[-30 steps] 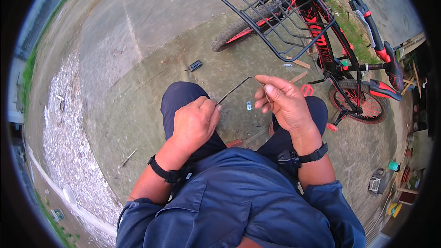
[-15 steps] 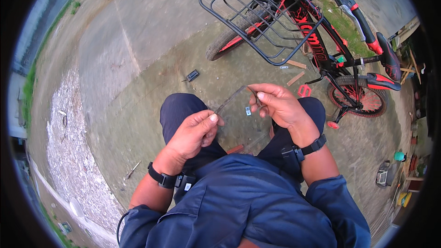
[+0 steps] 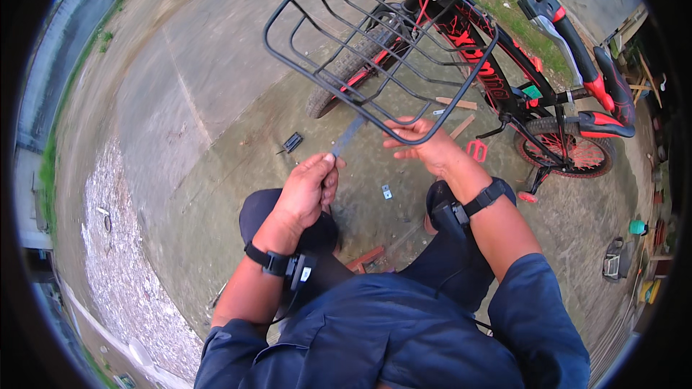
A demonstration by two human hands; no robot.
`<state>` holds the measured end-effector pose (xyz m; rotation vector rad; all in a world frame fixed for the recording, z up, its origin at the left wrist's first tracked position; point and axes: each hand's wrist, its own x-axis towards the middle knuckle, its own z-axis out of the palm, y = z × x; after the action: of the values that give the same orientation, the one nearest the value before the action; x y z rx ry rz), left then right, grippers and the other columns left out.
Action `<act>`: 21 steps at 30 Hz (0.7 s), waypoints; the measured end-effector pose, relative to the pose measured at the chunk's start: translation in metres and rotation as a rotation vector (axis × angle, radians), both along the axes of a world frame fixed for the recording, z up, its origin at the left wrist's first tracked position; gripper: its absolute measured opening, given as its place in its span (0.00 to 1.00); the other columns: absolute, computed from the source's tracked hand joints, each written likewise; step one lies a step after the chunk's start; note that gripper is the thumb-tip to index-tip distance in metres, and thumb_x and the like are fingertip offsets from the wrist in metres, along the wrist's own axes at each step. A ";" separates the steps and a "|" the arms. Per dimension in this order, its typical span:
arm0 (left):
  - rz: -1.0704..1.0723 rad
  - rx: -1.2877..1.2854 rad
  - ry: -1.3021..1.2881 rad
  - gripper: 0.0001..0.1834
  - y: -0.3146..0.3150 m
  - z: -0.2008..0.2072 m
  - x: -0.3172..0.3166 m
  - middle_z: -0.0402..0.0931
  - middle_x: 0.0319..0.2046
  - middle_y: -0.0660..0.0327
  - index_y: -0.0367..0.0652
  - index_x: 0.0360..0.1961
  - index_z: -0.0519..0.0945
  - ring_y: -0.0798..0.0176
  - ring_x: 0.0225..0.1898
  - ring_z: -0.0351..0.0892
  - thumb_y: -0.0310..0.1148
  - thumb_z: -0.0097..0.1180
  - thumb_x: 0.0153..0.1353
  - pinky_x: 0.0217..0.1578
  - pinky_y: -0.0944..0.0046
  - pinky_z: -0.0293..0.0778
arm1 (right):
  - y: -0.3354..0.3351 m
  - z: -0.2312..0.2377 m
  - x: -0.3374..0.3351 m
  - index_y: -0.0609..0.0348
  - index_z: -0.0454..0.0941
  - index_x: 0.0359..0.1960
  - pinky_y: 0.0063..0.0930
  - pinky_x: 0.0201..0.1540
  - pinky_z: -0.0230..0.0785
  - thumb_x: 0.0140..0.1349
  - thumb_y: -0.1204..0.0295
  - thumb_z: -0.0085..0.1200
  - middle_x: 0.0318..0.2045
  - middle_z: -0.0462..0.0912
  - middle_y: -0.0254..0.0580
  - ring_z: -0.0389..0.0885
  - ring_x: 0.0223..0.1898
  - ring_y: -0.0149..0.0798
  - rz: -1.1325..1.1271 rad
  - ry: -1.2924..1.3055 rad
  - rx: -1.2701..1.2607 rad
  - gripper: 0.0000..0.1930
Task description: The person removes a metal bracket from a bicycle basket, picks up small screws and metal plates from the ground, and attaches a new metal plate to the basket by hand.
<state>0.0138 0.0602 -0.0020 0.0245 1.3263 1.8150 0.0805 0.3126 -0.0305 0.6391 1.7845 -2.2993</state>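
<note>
My left hand (image 3: pixel 308 189) pinches the lower end of a thin dark metal strip (image 3: pixel 349 135) that rises toward the black wire basket (image 3: pixel 375 43) on the front of a red and black bicycle (image 3: pixel 504 79). My right hand (image 3: pixel 424 145) is at the basket's lower rim, its fingers curled around the rim wire beside the strip's upper end. Both wrists wear dark bands. My knees in dark blue trousers are below the hands.
On the concrete ground lie a small black part (image 3: pixel 291 142), a small silver bracket (image 3: pixel 387 191), a red pedal (image 3: pixel 476 149), wooden sticks (image 3: pixel 457 104) and a red tool (image 3: pixel 364 259) between my knees. Clutter and a green can (image 3: pixel 637 227) stand at the right edge.
The view has come closer to the bicycle. Both hands have risen with the strip to the basket's lower rim; the right hand now grips the rim wire.
</note>
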 end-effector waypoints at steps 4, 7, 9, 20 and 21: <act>0.022 -0.020 0.063 0.11 0.044 -0.021 -0.039 0.61 0.19 0.69 0.39 0.37 0.74 0.74 0.17 0.56 0.36 0.47 0.69 0.18 0.73 0.54 | 0.042 -0.012 -0.026 0.59 0.74 0.53 0.25 0.38 0.76 0.65 0.68 0.54 0.44 0.80 0.38 0.82 0.43 0.34 -0.125 0.077 -0.016 0.16; 0.045 -0.032 0.104 0.10 0.072 -0.039 -0.060 0.62 0.18 0.70 0.41 0.38 0.76 0.74 0.18 0.58 0.37 0.49 0.68 0.18 0.73 0.54 | 0.064 -0.014 -0.048 0.60 0.73 0.53 0.24 0.36 0.76 0.65 0.68 0.54 0.44 0.80 0.40 0.83 0.41 0.34 -0.162 0.104 -0.070 0.17; 0.028 -0.054 0.137 0.11 0.086 -0.039 -0.073 0.63 0.18 0.70 0.40 0.39 0.77 0.74 0.18 0.60 0.38 0.49 0.68 0.18 0.73 0.55 | 0.074 -0.017 -0.063 0.61 0.73 0.53 0.23 0.36 0.76 0.65 0.69 0.54 0.44 0.80 0.41 0.83 0.40 0.35 -0.184 0.147 -0.095 0.17; -0.055 -0.058 0.672 0.14 0.168 -0.030 -0.123 0.62 0.18 0.73 0.40 0.37 0.78 0.77 0.19 0.58 0.40 0.48 0.69 0.20 0.73 0.57 | 0.104 -0.006 -0.085 0.60 0.73 0.53 0.25 0.39 0.76 0.67 0.69 0.51 0.43 0.81 0.43 0.82 0.39 0.35 -0.378 0.184 -0.061 0.15; -0.044 -0.076 0.726 0.14 0.172 -0.028 -0.124 0.63 0.18 0.73 0.40 0.37 0.79 0.77 0.19 0.59 0.40 0.49 0.69 0.21 0.73 0.57 | 0.104 -0.007 -0.085 0.61 0.73 0.53 0.26 0.41 0.75 0.68 0.69 0.49 0.43 0.80 0.44 0.82 0.40 0.36 -0.392 0.179 -0.062 0.15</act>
<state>-0.1101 0.2318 -0.0298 0.7236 1.8620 1.7809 -0.0046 0.4170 -0.0372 0.8639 1.7841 -2.7337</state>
